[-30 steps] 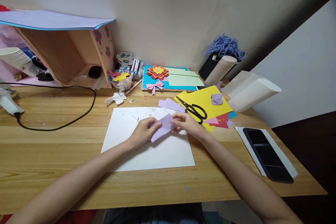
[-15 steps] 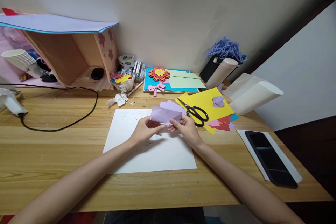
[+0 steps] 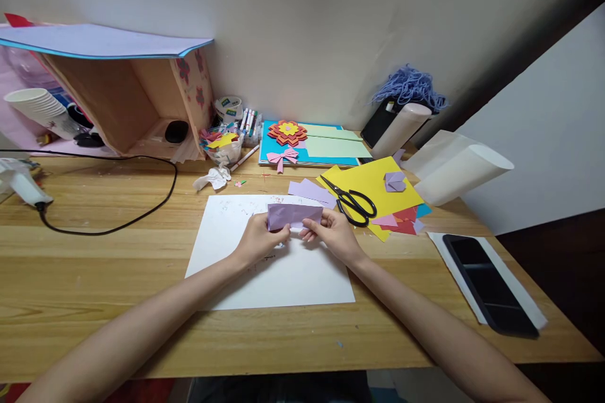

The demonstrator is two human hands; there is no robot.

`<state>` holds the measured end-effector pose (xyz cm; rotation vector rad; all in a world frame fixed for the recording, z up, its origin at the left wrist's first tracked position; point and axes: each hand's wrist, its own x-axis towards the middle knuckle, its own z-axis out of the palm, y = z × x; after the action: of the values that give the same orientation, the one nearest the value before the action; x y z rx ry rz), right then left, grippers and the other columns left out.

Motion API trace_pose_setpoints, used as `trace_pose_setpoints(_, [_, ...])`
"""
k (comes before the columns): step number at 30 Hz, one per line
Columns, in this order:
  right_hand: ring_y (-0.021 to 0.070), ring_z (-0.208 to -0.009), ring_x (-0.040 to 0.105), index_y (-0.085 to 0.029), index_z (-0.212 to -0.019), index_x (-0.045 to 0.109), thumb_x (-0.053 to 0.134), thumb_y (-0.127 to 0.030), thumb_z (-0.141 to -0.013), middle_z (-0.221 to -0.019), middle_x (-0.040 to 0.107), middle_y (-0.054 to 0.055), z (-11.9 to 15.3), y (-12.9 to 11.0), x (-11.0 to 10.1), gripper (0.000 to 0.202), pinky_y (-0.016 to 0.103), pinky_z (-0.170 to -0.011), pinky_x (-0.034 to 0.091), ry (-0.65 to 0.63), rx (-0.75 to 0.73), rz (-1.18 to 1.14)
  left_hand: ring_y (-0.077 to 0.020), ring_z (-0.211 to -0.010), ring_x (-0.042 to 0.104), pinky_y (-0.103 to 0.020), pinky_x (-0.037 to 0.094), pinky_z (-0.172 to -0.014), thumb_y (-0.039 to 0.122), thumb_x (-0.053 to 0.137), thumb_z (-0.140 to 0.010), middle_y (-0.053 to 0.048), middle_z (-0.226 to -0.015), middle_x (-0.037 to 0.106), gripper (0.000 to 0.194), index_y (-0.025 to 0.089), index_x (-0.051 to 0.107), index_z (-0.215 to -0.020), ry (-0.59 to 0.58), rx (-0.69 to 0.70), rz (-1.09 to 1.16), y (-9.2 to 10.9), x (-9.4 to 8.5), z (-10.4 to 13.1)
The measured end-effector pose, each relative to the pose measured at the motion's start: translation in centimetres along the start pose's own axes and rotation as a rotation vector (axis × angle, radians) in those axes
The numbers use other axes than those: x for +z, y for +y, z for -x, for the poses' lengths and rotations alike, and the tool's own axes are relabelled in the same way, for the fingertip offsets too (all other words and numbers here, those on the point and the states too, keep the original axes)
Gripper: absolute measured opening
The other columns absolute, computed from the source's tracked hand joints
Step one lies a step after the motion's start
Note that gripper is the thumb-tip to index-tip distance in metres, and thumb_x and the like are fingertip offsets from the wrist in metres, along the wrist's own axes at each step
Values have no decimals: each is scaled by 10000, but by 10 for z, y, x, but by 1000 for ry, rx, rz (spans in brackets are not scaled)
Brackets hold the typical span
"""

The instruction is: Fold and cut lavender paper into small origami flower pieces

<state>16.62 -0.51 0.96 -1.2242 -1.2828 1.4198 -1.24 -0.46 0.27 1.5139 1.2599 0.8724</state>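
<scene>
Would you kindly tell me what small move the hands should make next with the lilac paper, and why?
Probably lower the lilac paper onto the white sheet and press it flat: the left hand and right hand hold its two ends, its surface looks slightly creased, and the sheet lies beneath them.

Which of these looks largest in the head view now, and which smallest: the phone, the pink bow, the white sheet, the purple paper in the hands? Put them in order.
1. White sheet
2. Phone
3. Held purple paper
4. Pink bow

This ranks apparent size only.
</scene>
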Motion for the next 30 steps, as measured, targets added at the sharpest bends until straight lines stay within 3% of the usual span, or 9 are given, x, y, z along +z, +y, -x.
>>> trace_pose_setpoints(7, [138, -473, 638, -123, -742, 610, 741, -440, -653, -591, 695, 56, -7, 3, -10, 354, 230, -471, 522, -24, 43, -8, -135, -498, 575, -215, 403, -494, 339, 553, -763, -28, -540, 636, 253, 128, 606, -635, 25, 34, -67, 1, -3, 1])
trace_pose_setpoints(20, [122, -440, 616, -121, -757, 631, 790, -458, -567, -568, 689, 49, -18, -9, -32, 418, 215, -453, 514, 73, 79, -34, -117, -478, 576, -196, 405, -408, 363, 587, -750, -31, -633, 649, 231, 133, 599, -767, 132, -102, 144, -2, -12, -8])
trace_pose_setpoints(24, [127, -454, 621, -120, -768, 627, 775, -467, -586, -575, 690, 51, -16, -7, -28, 418, 225, -462, 513, 32, 75, -34, -125, -544, 599, -210, 437, -475, 449, 530, -804, -48, -678, 660, 327, 131, 597, -772, 2, -31, 162, 1, -12, -8])
trace_pose_setpoints(27, [130, -470, 621, -113, -791, 626, 752, -466, -621, -597, 692, 57, -13, -4, -22, 411, 235, -480, 511, -36, 75, -12, -129, -547, 585, -230, 451, -519, 490, 586, -760, -44, -642, 644, 366, 127, 602, -721, -111, -9, 127, 3, -12, -8])
trace_pose_setpoints(30, [132, -536, 628, -116, -796, 630, 737, -448, -641, -647, 691, 53, -8, -2, -16, 382, 245, -537, 514, -47, 33, 5, -128, -534, 561, -239, 450, -521, 495, 622, -730, -38, -606, 625, 375, 122, 609, -688, -154, -19, 124, 4, -12, -8])
